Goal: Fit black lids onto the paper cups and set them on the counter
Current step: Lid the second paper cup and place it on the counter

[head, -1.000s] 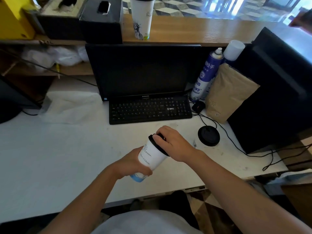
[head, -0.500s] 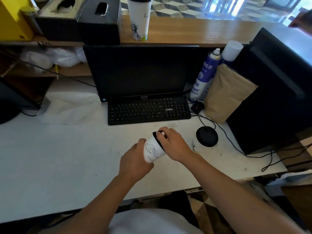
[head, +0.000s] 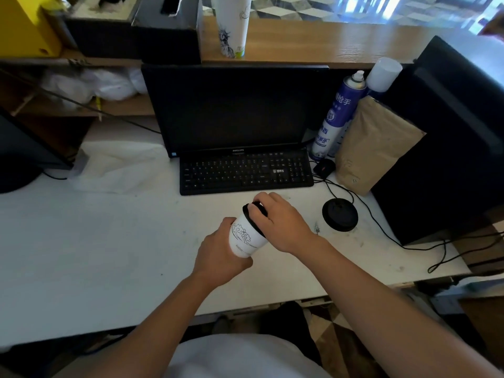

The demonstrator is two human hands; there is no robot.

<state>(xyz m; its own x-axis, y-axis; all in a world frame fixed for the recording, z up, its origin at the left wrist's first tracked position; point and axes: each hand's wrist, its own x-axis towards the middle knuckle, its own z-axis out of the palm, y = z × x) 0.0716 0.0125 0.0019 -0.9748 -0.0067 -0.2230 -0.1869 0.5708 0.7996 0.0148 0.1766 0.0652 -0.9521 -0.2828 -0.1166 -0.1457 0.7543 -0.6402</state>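
A white paper cup [head: 245, 237] with a black line drawing is tilted above the white desk [head: 90, 249], its mouth pointing up and away. My left hand [head: 218, 257] grips its lower body. My right hand [head: 281, 222] presses a black lid [head: 252, 215] onto its rim, fingers spread over the lid's top. A second black lid [head: 340, 214] sits to the right on the desk; what is under it is hidden. A tall white paper cup [head: 231, 25] stands on the wooden counter [head: 313, 42] behind the monitor, its top cut off by the frame.
A black keyboard [head: 245, 173] and monitor [head: 234, 107] stand just beyond my hands. To the right are a blue spray can [head: 339, 113], a brown paper bag [head: 373, 148], a black box [head: 441, 148] and loose cables [head: 381, 227]. Black tissue boxes [head: 166, 28] sit on the counter's left.
Both hands have carried the cup a little up and away, toward the keyboard. My left hand has turned the cup, so the line drawing faces me.
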